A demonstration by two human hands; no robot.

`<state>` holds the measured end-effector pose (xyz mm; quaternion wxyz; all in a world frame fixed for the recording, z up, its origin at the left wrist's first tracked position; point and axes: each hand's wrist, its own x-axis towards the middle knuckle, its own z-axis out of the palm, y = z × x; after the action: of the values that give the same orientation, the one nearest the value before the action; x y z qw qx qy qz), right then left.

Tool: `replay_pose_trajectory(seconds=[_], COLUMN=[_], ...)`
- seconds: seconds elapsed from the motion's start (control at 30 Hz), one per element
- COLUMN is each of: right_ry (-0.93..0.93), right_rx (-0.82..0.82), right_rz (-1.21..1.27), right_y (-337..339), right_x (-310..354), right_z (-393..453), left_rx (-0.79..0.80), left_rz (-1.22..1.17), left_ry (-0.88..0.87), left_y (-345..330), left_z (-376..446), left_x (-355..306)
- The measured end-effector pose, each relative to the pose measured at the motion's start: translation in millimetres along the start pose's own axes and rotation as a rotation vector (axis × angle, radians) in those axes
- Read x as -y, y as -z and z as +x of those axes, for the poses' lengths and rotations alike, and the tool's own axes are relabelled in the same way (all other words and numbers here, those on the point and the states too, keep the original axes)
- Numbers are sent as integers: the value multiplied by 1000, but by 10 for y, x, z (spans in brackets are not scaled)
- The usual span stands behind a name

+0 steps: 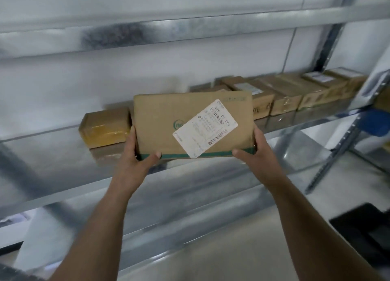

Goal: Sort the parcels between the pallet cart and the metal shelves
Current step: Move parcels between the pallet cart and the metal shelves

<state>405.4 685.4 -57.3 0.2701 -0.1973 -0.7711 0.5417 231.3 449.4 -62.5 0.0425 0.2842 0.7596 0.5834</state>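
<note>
Hands first: I see my left hand (135, 154) and right hand (256, 152) gripping a flat brown cardboard parcel (181, 120) by its lower corners, thumbs curled over the green-taped bottom edge, fingers hidden behind. I hold it tilted up over the galvanised metal shelf (52, 160), its white shipping label (205, 128) facing me. Behind it on that shelf sit a yellow-taped brown box (105, 127) at left and a row of brown cardboard boxes (295, 92) running right.

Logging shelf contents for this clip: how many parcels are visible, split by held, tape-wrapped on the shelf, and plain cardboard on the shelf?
Held flat cardboard parcel, gripped by left hand and right hand: 1
Yellow tape-wrapped parcel on the metal shelf: 1
Plain cardboard boxes in the row, blurred: about 6
Total: about 8
</note>
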Motion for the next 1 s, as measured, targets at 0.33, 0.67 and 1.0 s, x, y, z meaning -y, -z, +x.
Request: replay_pose_trajectory(seconds=[0.33,0.67,1.0], right_ry=[-4,-203,-227], right_rx=[-200,-625,-921], right_rz=[98,39,-90], right_y=[1075,2281,3400], right_x=[-413,-862,-1114], right_z=[-375,-446,-92], left_rx=[241,458,703], left_rz=[-71,-61,-165], left_ry=[-45,-113,-208], left_y=[-1261,-2883,-4441], left_z=[249,695,1365], left_x=[-303,-669,-1186])
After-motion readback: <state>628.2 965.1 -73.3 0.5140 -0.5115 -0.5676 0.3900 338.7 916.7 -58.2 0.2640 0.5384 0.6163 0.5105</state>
